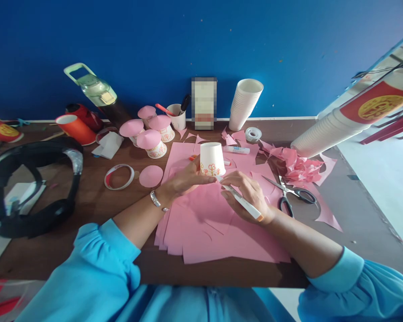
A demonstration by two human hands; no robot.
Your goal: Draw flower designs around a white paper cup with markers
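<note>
A craft workspace, its wider setting unclear: a dark brown table (127,264) stands against a plain blue wall (137,36). Pink paper sheets (201,232) lie layered on the tabletop, with crumpled pink scraps (298,165) and open scissors (290,192) to their right. Small paper cups topped with pink cones (150,139) are grouped at the left. Tape rolls, a glue stick (238,150) and a tall stack of white paper cups (244,105) also show handwork being done here.

No readable text, yellow emblem (381,107) on red wrapper (350,108)
</note>
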